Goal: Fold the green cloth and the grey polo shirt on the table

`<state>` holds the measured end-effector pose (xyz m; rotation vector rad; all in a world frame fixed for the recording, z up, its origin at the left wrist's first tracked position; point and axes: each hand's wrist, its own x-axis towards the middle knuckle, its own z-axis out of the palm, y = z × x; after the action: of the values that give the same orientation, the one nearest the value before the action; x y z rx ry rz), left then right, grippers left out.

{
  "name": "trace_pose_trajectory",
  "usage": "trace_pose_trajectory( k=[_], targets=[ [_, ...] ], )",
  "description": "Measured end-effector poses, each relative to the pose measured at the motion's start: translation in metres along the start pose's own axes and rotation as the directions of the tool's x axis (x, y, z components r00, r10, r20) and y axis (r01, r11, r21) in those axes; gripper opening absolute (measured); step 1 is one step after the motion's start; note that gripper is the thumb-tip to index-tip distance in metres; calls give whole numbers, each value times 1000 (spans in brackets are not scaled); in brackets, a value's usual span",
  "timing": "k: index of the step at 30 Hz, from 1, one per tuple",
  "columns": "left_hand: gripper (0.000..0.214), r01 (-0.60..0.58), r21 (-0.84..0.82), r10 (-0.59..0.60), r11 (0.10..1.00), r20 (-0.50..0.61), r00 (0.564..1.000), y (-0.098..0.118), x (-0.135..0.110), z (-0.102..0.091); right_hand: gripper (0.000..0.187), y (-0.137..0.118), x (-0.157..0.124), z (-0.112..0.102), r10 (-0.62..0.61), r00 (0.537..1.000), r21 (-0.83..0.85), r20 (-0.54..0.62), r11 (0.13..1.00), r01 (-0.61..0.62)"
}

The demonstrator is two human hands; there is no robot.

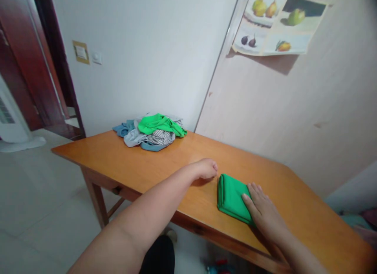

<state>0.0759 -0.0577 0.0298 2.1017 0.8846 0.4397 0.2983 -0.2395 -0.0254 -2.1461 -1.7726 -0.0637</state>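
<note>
A green cloth [235,197], folded into a thick, neat rectangle, lies on the wooden table [188,195] near its front edge. My right hand [265,213] rests along the right side of this bundle, fingers stretched out, with the thumb on the cloth's top. Left of the bundle and apart from it, my left hand [207,168] is curled into a fist just above the tabletop; nothing shows in it. Farther back on the left is a loose heap of clothes: a bright green garment [160,124] on top, with striped, pale grey and blue pieces [125,128] beneath.
Behind the table stands a white wall [141,62] with switches [81,53] and a poster of fruit [277,24]. At the left are a dark red door [29,58] and a white appliance [13,121] on the tiled floor. Blurred items lie under the table.
</note>
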Motion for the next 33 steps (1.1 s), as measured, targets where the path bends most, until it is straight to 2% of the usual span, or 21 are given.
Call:
trace_pose_trajectory(
  k=[4,7,14,17,20,23,27,30,33],
  targets=[
    [16,-54,-14,56,998,224,973,2,23,1,80,6,-1,0,-17,1000,-25,20,1000,17],
    [16,-118,-26,120,993,305,945,-1,27,6,80,6,-2,-2,-22,999,-17,24,1000,23],
    [21,-222,39,204,974,266,942,-13,28,17,82,12,-5,-6,-21,1000,5,21,1000,20],
    [23,-245,69,220,967,257,941,-15,29,18,80,15,3,-15,-18,996,-14,84,1000,19],
    [21,-273,98,242,957,249,938,-15,29,17,73,2,17,-32,-25,992,-5,125,1000,26],
    [18,-298,116,263,947,248,932,-13,27,15,70,-23,31,-42,-28,996,77,86,997,22],
    [18,-307,131,271,943,240,932,-13,26,15,65,-49,34,-30,-43,996,187,82,982,27],
    [20,-306,130,270,943,237,933,-14,28,17,66,-50,27,-15,-52,996,191,73,981,38],
    [22,-305,152,264,940,242,934,-14,30,19,65,-46,22,-9,-61,997,187,56,981,50]
  ],
)
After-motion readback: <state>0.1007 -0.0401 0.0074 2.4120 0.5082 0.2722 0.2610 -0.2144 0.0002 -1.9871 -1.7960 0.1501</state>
